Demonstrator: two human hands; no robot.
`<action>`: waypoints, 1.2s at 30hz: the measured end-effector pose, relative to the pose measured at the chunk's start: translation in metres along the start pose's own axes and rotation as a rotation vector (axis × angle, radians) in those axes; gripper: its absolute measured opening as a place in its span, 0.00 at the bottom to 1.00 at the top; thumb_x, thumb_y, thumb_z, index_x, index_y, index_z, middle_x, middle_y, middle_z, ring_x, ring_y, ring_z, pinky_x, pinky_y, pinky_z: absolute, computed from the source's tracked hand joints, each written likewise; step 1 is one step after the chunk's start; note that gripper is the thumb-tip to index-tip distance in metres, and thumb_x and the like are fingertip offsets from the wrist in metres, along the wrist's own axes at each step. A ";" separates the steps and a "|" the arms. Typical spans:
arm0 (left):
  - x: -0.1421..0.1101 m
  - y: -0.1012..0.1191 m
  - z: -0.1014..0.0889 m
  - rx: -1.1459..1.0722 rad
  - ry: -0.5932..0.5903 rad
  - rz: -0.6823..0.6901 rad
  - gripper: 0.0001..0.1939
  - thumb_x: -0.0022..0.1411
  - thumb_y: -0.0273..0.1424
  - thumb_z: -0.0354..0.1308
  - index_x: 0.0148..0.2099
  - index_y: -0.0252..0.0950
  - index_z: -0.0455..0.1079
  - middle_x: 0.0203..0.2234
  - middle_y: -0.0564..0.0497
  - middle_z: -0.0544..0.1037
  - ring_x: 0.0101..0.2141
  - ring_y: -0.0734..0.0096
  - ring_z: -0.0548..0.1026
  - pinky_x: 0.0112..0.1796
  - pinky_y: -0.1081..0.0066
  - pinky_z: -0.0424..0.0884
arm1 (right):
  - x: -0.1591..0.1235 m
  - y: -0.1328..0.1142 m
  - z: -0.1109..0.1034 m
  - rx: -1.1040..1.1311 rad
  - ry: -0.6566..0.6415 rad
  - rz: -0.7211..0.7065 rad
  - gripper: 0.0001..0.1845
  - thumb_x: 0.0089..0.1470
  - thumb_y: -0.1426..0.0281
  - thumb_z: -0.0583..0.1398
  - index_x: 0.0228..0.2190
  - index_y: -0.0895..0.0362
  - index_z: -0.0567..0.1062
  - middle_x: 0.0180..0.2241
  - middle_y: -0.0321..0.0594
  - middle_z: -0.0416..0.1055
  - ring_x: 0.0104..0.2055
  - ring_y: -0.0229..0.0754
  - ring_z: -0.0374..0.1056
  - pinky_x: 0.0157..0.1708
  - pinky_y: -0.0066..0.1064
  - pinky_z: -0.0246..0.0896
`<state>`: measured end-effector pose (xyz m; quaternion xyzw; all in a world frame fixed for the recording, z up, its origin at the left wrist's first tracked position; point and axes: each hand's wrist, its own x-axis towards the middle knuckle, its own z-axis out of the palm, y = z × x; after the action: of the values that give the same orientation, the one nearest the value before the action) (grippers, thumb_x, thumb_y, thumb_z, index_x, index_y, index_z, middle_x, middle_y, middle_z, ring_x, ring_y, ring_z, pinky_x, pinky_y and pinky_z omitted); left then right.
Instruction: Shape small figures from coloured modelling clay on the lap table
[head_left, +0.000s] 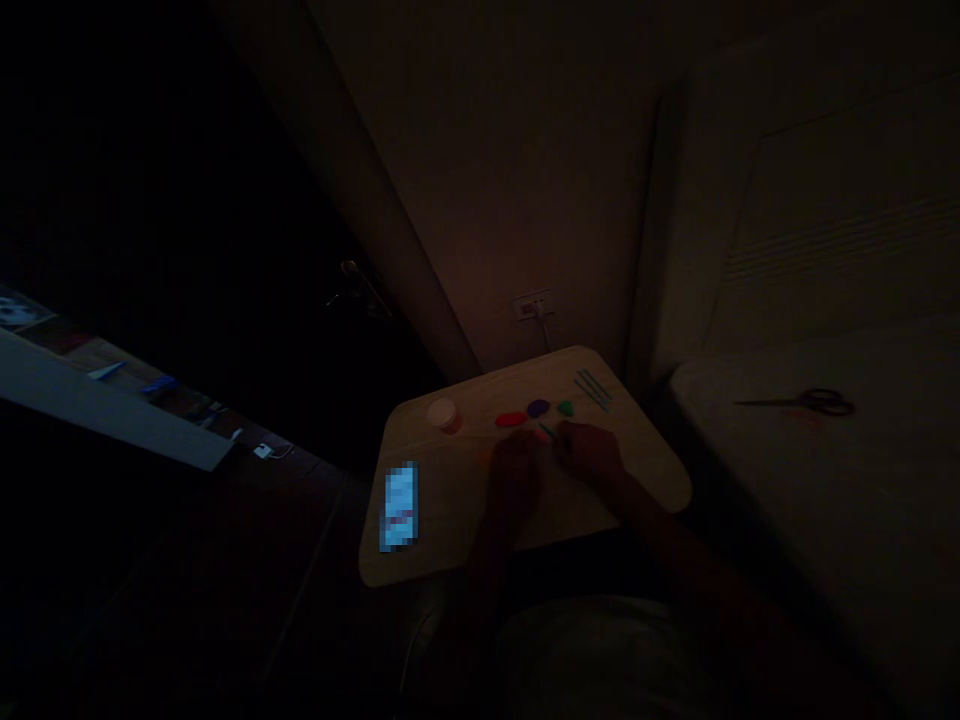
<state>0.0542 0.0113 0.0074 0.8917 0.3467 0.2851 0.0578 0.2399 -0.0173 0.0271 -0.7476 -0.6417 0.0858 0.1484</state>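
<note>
In dim light, my right hand [589,452] is closed around a thin greenish stick [547,430], whose tip points left toward my other hand. My left hand [519,460] is curled at a small pinkish-red lump [541,437] that looks like modelling clay; its fingers are mostly lost in shadow. Just beyond the hands lie a red clay piece [511,419], a purple lump [538,408] and a green lump [565,408]. Something orange [489,458] shows faintly beside my left hand.
A small wooden table [450,550] carries a lidded tub [444,415], a lit phone [399,507] and several thin sticks [594,389]. Scissors [817,402] lie on a pale surface at right. Behind the table is a wall socket [533,305] with a plugged cable.
</note>
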 end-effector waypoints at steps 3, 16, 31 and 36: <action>-0.002 -0.003 0.003 -0.057 -0.011 -0.004 0.26 0.69 0.22 0.50 0.66 0.38 0.66 0.63 0.43 0.74 0.63 0.57 0.70 0.64 0.50 0.69 | -0.004 -0.004 -0.002 -0.015 -0.012 -0.068 0.17 0.68 0.60 0.53 0.42 0.55 0.79 0.41 0.47 0.82 0.41 0.49 0.78 0.35 0.34 0.58; -0.004 -0.007 0.006 -0.130 -0.055 -0.069 0.27 0.67 0.20 0.51 0.66 0.38 0.69 0.62 0.44 0.75 0.63 0.58 0.72 0.65 0.50 0.69 | 0.001 0.005 0.006 0.100 -0.114 -0.263 0.19 0.70 0.63 0.52 0.49 0.53 0.81 0.50 0.45 0.81 0.50 0.47 0.76 0.46 0.32 0.62; 0.004 0.002 -0.006 -0.216 0.008 -0.120 0.24 0.65 0.18 0.51 0.60 0.39 0.68 0.58 0.42 0.73 0.59 0.61 0.72 0.62 0.56 0.70 | 0.000 0.003 0.003 0.047 -0.036 -0.100 0.20 0.71 0.58 0.51 0.41 0.54 0.79 0.42 0.46 0.82 0.42 0.46 0.76 0.37 0.32 0.56; 0.005 -0.002 -0.005 -0.194 0.063 -0.183 0.16 0.65 0.20 0.52 0.52 0.38 0.69 0.49 0.44 0.74 0.51 0.61 0.74 0.56 0.59 0.73 | 0.001 0.005 0.003 0.088 -0.041 -0.078 0.19 0.70 0.58 0.52 0.40 0.54 0.79 0.41 0.44 0.82 0.41 0.44 0.75 0.36 0.31 0.54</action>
<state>0.0529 0.0153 0.0133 0.8373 0.3988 0.3387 0.1586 0.2436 -0.0170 0.0229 -0.7130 -0.6686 0.1233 0.1712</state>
